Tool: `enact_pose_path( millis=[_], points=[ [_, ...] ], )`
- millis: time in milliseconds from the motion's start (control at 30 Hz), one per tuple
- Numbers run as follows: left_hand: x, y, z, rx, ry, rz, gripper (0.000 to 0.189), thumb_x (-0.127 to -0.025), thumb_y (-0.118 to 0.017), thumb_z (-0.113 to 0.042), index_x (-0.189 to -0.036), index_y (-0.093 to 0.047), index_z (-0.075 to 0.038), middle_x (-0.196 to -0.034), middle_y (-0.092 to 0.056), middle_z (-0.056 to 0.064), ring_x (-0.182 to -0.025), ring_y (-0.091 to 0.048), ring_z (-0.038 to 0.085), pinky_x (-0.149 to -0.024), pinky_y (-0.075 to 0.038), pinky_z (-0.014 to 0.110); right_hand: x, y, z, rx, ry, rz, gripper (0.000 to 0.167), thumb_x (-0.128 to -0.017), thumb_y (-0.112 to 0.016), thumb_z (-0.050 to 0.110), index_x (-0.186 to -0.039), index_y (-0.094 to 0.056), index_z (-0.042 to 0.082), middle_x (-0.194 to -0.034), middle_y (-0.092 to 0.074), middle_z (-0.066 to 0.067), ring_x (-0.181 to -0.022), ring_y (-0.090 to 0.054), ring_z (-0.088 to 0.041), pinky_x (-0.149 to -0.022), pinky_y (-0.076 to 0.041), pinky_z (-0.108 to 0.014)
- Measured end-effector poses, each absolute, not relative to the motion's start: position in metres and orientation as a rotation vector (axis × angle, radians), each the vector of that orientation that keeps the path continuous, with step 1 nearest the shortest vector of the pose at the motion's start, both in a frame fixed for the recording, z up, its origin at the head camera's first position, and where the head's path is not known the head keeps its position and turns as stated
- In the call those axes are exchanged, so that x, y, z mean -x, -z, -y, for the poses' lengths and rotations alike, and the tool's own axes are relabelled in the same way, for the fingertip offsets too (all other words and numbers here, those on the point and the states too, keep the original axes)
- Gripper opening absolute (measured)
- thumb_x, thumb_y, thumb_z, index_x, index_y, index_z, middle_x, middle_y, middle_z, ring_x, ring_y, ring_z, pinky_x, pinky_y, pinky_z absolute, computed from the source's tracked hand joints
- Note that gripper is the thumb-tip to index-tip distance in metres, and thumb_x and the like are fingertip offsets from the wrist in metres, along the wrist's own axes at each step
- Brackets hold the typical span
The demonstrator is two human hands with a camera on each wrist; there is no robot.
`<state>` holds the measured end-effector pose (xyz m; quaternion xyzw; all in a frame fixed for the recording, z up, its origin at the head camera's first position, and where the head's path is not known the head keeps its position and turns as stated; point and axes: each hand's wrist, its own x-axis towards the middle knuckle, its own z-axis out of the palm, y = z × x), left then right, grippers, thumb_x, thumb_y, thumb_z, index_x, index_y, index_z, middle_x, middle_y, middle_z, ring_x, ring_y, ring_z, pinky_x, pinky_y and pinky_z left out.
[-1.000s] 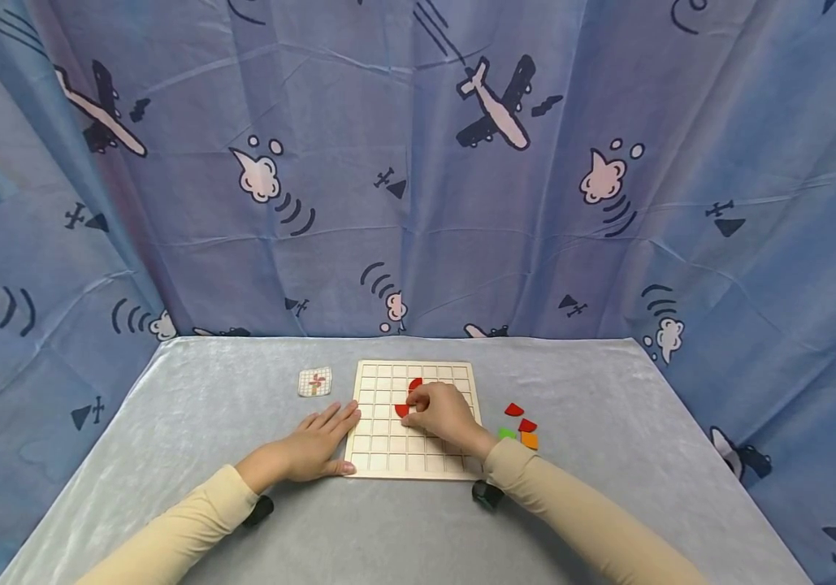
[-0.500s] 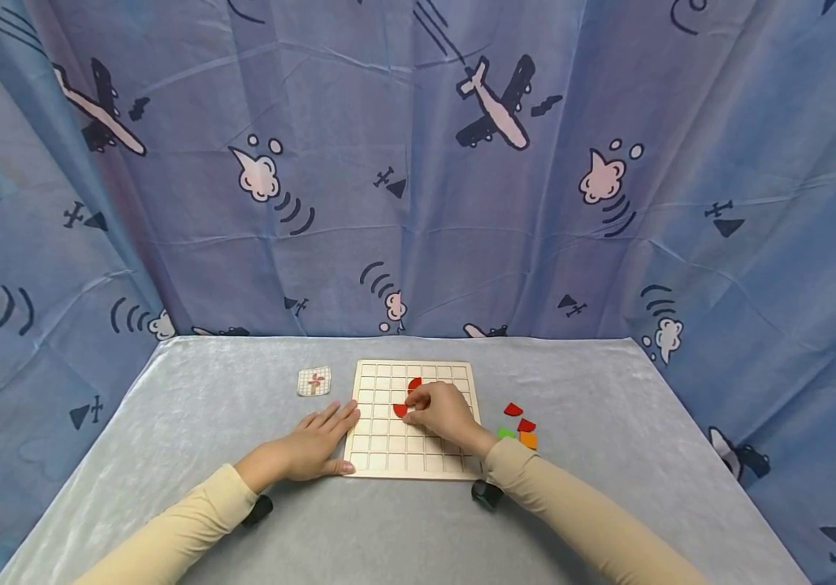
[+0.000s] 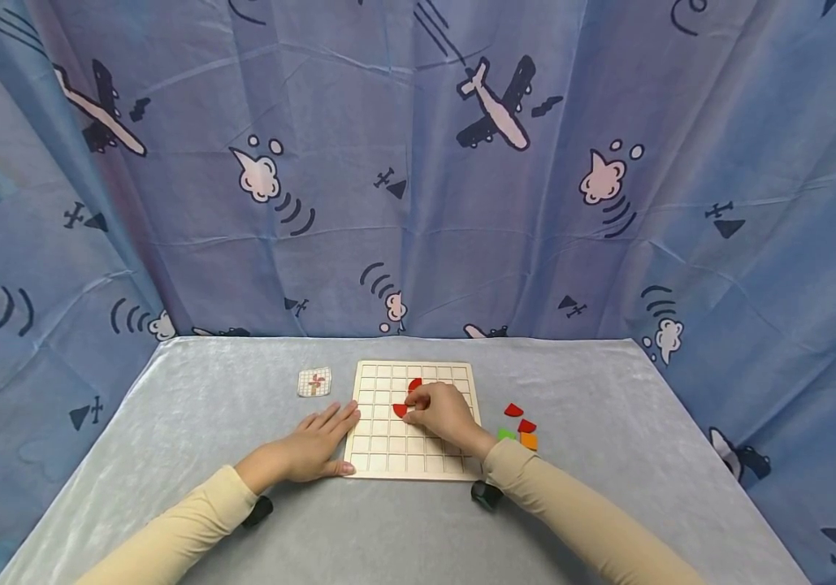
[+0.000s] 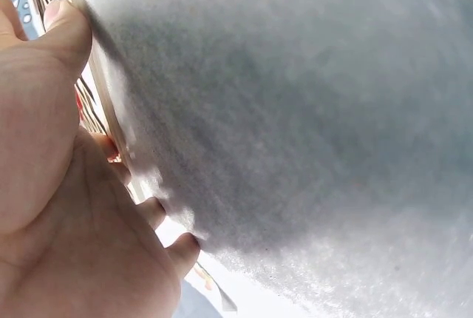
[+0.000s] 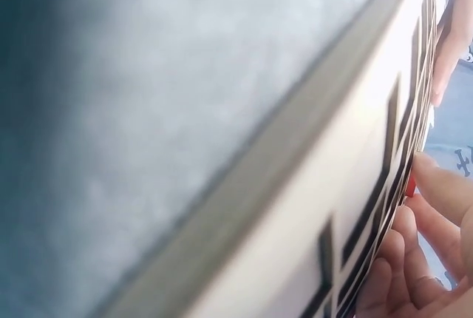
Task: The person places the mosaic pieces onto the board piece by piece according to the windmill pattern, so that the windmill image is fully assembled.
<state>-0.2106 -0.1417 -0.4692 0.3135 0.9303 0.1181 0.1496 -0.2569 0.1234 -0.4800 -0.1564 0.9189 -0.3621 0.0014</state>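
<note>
A pale wooden board with a grid of square recesses lies on the table. My left hand rests flat at its left edge, fingers spread and the thumb at the near corner. Over the middle of the grid, my right hand pinches a red quarter-circle tile between thumb and index finger. That tile shows as a sliver of red between the fingertips in the right wrist view. Just beyond the fingers sits a second red tile in the grid, partly hidden by the hand.
Right of the board lie two loose red quarter-circle tiles, a green tile and an orange tile. A small card with a printed grid pattern is at the board's upper left. A blue curtain hangs behind the table.
The red tile under the right fingers has shifted very slightly left since one second ago. Both hands otherwise stay in place.
</note>
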Motion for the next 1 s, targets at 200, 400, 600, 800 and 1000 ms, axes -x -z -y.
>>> enact_pose_path(
  millis=[200,400,600,800,1000],
  points=[
    [0.2109,0.4675,0.1415,-0.901,-0.348,-2.669,0.089,-0.094,-0.059,-0.049,-0.157,-0.019,0.000,-0.167,-0.013,0.018,-0.154,-0.013,0.043,-0.118,-0.021,0.064,0.2571,0.4795,-0.1241,0.501,1.146,-2.883,0.017,-0.079,-0.083,0.016,-0.094,-0.077,0.011,-0.074,-0.062,0.003,-0.069,-0.052,-0.009,-0.066,-0.042,-0.023],
    [0.2094,0.4663,0.1410,-0.895,-0.351,-2.671,0.088,-0.095,-0.059,-0.048,-0.157,-0.020,0.000,-0.167,-0.013,0.018,-0.153,-0.014,0.043,-0.117,-0.021,0.064,0.2571,0.4792,-0.1242,0.510,1.138,-2.877,0.018,-0.080,-0.082,0.017,-0.097,-0.078,0.010,-0.074,-0.063,0.004,-0.068,-0.052,-0.008,-0.066,-0.043,-0.023],
    [0.2086,0.4657,0.1411,-0.895,-0.351,-2.669,0.087,-0.095,-0.059,-0.047,-0.157,-0.020,0.001,-0.167,-0.013,0.019,-0.153,-0.014,0.044,-0.118,-0.021,0.063,0.2563,0.4794,-0.1243,0.515,1.138,-2.874,0.019,-0.080,-0.082,0.018,-0.098,-0.078,0.011,-0.073,-0.063,0.003,-0.068,-0.052,-0.008,-0.066,-0.043,-0.024],
    [0.2080,0.4656,0.1412,-0.918,-0.373,-2.658,0.086,-0.096,-0.059,-0.046,-0.156,-0.020,0.002,-0.166,-0.013,0.021,-0.152,-0.014,0.046,-0.117,-0.021,0.065,0.2576,0.4819,-0.1241,0.524,1.135,-2.886,0.020,-0.080,-0.083,0.019,-0.097,-0.078,0.011,-0.072,-0.063,0.005,-0.067,-0.052,-0.007,-0.065,-0.043,-0.023],
    [0.2080,0.4660,0.1411,-0.921,-0.371,-2.657,0.086,-0.096,-0.058,-0.046,-0.156,-0.020,0.001,-0.166,-0.013,0.020,-0.153,-0.013,0.046,-0.117,-0.021,0.065,0.2593,0.4838,-0.1244,0.535,1.136,-2.895,0.020,-0.078,-0.084,0.019,-0.096,-0.079,0.011,-0.069,-0.062,0.005,-0.065,-0.051,-0.007,-0.064,-0.042,-0.022]
  ],
)
